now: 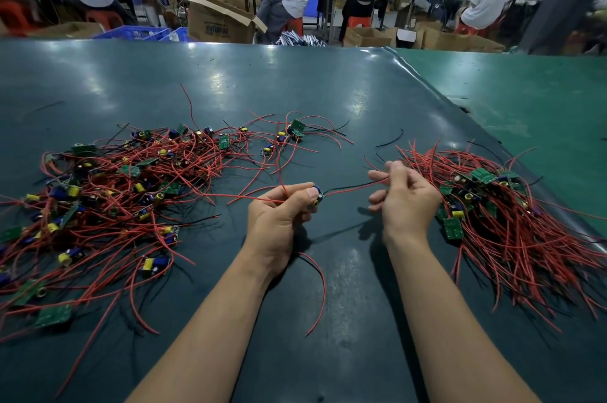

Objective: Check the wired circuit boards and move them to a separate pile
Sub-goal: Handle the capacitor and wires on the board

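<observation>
Left hand [277, 215] grips a small circuit board [316, 197]; right hand [402, 197] pinches its thin wires [354, 187].

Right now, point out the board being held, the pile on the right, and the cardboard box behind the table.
held board [317, 197], head view, blue capacitor by the left thumb
right pile [483, 176], head view, a green board
cardboard box [219, 25], head view, front wall

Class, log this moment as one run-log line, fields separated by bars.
left hand: grips circuit board | right hand: pinches its wires | messy pile: left | neat pile: right | table
</observation>
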Motion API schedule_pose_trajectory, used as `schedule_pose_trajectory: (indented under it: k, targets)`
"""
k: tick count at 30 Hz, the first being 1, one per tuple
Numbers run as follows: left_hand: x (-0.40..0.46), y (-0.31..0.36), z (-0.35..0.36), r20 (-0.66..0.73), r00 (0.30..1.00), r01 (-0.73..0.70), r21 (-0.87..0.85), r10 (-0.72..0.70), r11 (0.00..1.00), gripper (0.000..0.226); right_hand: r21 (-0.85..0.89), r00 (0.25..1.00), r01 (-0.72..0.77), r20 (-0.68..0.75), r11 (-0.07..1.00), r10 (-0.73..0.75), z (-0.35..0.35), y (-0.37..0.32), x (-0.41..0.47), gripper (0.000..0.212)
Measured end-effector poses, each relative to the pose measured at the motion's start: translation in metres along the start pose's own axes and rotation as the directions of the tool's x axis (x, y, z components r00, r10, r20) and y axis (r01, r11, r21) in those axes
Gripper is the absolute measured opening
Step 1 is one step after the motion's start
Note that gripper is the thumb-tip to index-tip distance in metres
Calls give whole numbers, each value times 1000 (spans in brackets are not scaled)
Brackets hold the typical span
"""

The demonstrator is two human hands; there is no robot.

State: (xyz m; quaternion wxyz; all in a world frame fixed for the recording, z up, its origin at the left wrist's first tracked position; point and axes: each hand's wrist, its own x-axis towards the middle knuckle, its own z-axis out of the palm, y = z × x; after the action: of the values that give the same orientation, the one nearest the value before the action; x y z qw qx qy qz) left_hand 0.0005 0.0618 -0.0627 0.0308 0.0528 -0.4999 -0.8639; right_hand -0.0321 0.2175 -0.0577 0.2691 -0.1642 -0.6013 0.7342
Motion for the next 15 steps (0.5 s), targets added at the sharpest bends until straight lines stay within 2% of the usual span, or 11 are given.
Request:
schedule_pose_trajectory:
  k: [2,4,6,8,9,11,15]
  targets:
    - [3,2,-1,-72,997,2,-124,-11,992,14,176,987,-142,-47,974,152,-5,-4,2,24]
    - [6,3,-3,-123,992,-16,-226,-13,974,13,191,976,-219,30,957,218,-6,-5,-4,24]
    - [7,3,-3,-118,993,-28,-227,1,974,14,76,937,-273,249,959,247,-1,-1,-19,24]
    - [6,0,-2,-68,997,-31,-165,20,986,14,-67,830,-291,479,954,287,7,2,-37,22]
    - [4,-1,-1,-41,999,-39,-113,34,993,14,-91,789,-281,544,955,284,10,2,-42,20]
    - [1,-3,-1,14,998,-61,0,61,998,12,-61,780,-259,575,964,246,13,2,-46,22]
    - [1,-5,-1,73,995,-78,111,70,991,17,6,839,-276,490,961,238,13,1,-43,17]
